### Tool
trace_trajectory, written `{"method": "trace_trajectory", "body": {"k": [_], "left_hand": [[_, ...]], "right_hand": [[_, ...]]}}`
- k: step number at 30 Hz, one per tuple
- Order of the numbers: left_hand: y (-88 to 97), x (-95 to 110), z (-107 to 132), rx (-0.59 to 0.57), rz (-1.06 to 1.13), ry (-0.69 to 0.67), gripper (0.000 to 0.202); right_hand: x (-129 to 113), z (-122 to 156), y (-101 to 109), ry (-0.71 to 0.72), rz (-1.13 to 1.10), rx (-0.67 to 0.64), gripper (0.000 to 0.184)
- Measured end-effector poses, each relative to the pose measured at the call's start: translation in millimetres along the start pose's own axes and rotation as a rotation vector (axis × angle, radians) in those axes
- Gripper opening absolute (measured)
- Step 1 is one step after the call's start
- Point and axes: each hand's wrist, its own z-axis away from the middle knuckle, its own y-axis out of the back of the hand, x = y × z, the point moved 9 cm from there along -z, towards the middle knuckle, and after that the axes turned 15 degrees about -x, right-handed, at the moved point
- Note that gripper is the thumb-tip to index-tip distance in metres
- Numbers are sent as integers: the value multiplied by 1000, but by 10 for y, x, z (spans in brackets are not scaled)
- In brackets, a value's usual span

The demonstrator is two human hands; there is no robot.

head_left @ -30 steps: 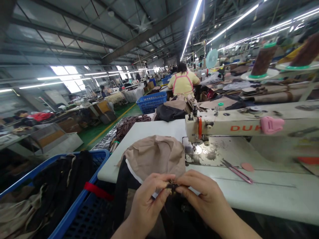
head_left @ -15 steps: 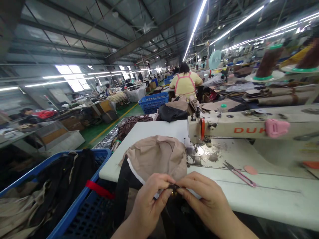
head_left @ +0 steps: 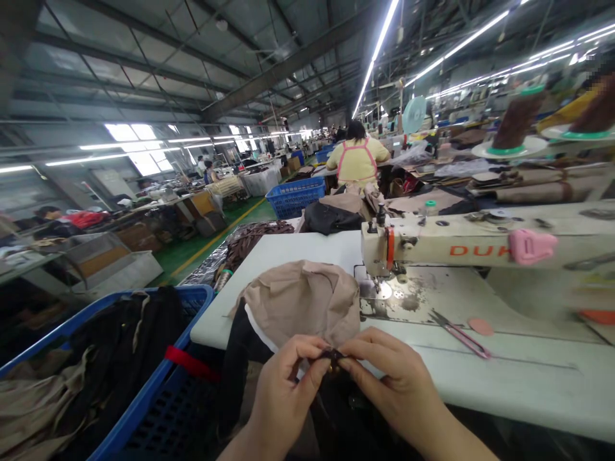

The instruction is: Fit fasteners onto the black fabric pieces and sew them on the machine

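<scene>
My left hand [head_left: 287, 389] and my right hand [head_left: 394, 379] meet in front of me at the table's front edge. Both are closed, thumbs and fingertips pinching a small dark fabric piece [head_left: 332, 356] with a brass-coloured glint on it. Just beyond my fingers, a beige lining [head_left: 298, 298] bulges up on the white table. It joins a black fabric part [head_left: 240, 339] along a white edge strip [head_left: 258, 330]. Below my hands the dark material falls into shadow, and its shape cannot be made out.
A sewing machine [head_left: 432, 240] stands on the right of the white table [head_left: 312, 242]. Thread snips [head_left: 464, 336] and a pink disc [head_left: 480, 326] lie before it. At left, a blue basket [head_left: 195, 294] holds black and beige fabric. Ahead, a person [head_left: 356, 160] sits facing away.
The fingers of both hands have shifted slightly on the dark piece, which sits a touch higher and shows less brass. The fabric on the table stays put.
</scene>
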Motion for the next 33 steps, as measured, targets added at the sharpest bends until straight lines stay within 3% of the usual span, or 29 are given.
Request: {"method": "trace_trajectory", "body": {"k": [9,15,21,24,26,30,33], "left_hand": [[1,99,24,107,-170,-66,8],[56,157,13,220,-229,-96,12],[282,92,11,297,-164,1,12],[596,80,-52,327,-87,47,13],[908,94,-95,348,-21,64,18],[1717,107,-33,404,131,99,34],[2259,65,107,324,164,222,39]], "right_hand": [[106,5,-42,-67,17,26,10],[28,-77,-68,-45,50,-17,10],[-131,-303,-162,13,187,-133,11],[-334,-594,-268,33,349,-195,11],[-534,-868,-387,41,469,-241,9],[-992,-1501,-731,76,538,-308,11],[-1332,-1927,-1122,143,520,-338,17]]}}
